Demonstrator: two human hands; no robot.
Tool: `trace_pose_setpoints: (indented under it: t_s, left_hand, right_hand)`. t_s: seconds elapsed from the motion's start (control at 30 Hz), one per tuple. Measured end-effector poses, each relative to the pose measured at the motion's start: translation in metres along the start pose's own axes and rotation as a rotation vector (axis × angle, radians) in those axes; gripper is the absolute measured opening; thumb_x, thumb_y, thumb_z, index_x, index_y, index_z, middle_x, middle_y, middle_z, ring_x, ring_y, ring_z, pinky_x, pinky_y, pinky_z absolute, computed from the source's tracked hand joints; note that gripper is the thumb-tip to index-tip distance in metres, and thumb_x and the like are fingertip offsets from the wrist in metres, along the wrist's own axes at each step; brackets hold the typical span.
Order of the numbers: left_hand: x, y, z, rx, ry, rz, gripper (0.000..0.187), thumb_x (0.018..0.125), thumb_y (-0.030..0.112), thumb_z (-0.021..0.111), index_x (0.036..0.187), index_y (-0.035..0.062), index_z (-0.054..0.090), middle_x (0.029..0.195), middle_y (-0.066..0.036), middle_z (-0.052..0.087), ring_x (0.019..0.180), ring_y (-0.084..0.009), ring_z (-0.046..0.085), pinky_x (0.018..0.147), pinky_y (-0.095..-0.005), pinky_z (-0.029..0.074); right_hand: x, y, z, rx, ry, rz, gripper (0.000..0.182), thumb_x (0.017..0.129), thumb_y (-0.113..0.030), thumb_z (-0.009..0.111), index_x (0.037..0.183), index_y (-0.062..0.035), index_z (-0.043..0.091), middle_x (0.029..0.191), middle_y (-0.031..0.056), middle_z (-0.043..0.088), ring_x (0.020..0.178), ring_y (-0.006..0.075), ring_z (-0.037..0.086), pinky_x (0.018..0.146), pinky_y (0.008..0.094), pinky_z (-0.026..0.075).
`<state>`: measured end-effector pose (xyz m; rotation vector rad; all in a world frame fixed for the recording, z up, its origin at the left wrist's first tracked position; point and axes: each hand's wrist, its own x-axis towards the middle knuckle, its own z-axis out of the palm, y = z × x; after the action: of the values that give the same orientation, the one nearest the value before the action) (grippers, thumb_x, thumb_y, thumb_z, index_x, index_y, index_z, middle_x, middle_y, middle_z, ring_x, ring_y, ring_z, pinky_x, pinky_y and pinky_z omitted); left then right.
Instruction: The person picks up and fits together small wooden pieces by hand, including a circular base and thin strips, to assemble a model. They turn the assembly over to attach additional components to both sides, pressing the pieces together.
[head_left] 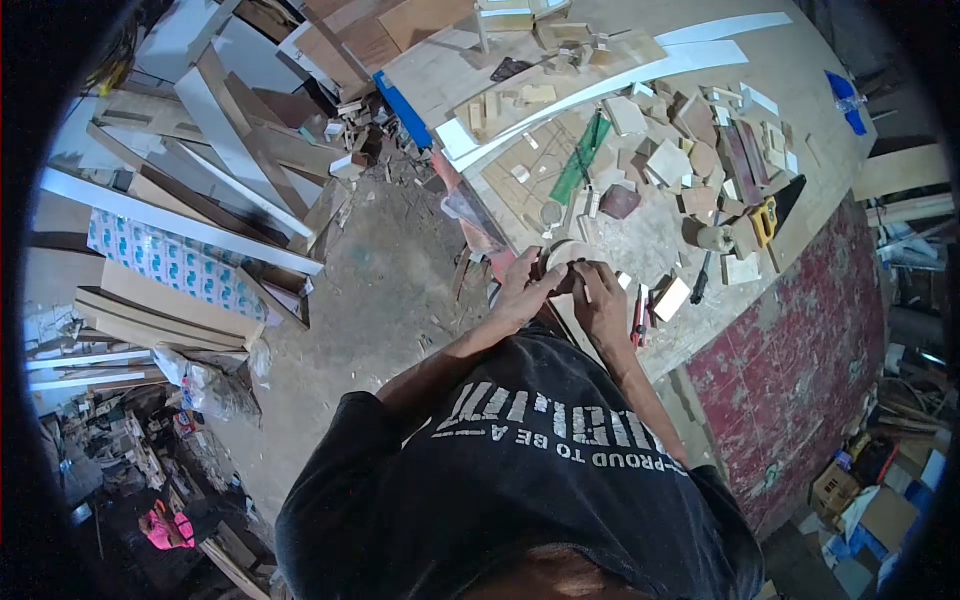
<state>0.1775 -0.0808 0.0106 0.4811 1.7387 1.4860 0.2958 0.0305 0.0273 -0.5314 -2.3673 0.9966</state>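
Note:
Both my hands are together at the near left edge of the wooden workbench [660, 345]. My left hand [522, 292] has its fingers wrapped against the side of a pale round wooden piece [568, 252]. On the right side of the same piece, my right hand [600, 303] is closed with its fingers bent; a small dark thing between the fingertips is too small to name. A red and black cutter [639, 318] lies just right of my right hand, beside a small wooden block [670, 298].
Wood offcuts [668, 163], a green strip [581, 158], a yellow-handled saw [766, 220] and long white strips [640, 75] lie on the bench. Boards [180, 228] lean at the left. A red panel [790, 370] is at the right.

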Motion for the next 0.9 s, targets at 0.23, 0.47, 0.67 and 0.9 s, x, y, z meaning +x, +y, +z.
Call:
trace_pose_setpoints:
  t_s: [0.23,0.47,0.67,0.9]
  left_hand:
    - [0.005,0.006,0.007,-0.058,0.049,0.084,0.029,0.094,0.014,0.065,0.119,0.0007,0.055,0.103,-0.007,0.064,0.087,-0.0112,0.062,0.062,-0.025,0.054]
    - [0.011,0.04,0.03,0.021,-0.009,0.626,0.047,0.077,-0.003,0.075,0.121,-0.0039,0.058,0.126,-0.02,0.061,0.116,-0.027,0.061,0.095,-0.0337,0.051]
    - [0.015,0.066,0.039,0.151,-0.168,0.894,0.056,0.068,-0.009,0.076,0.121,-0.0003,0.058,0.133,-0.022,0.057,0.124,-0.0343,0.056,0.1,-0.0378,0.05]
    - [0.014,0.07,0.051,0.071,-0.336,0.914,0.059,0.07,-0.007,0.076,0.124,0.0028,0.056,0.135,-0.021,0.055,0.128,-0.0354,0.053,0.105,-0.0398,0.047]
  right_hand:
    - [0.009,-0.008,0.013,0.06,0.165,0.077,0.014,0.087,0.001,0.064,0.101,-0.0023,0.061,0.089,0.0175,0.065,0.075,0.034,0.065,0.065,0.0382,0.052]
    - [0.007,-0.024,-0.014,0.567,0.3,0.565,0.009,0.094,-0.006,0.061,0.097,0.0024,0.061,0.079,0.0072,0.064,0.067,0.0118,0.057,0.059,0.0279,0.046]
    - [-0.005,-0.027,-0.045,0.648,0.405,0.443,0.01,0.092,-0.002,0.058,0.102,0.0006,0.06,0.081,0.005,0.061,0.067,0.0132,0.055,0.059,0.027,0.044]
    - [-0.022,-0.012,-0.069,0.068,0.396,0.09,0.018,0.084,0.002,0.058,0.102,0.0016,0.059,0.081,0.0136,0.058,0.068,0.0257,0.056,0.061,0.0344,0.043]
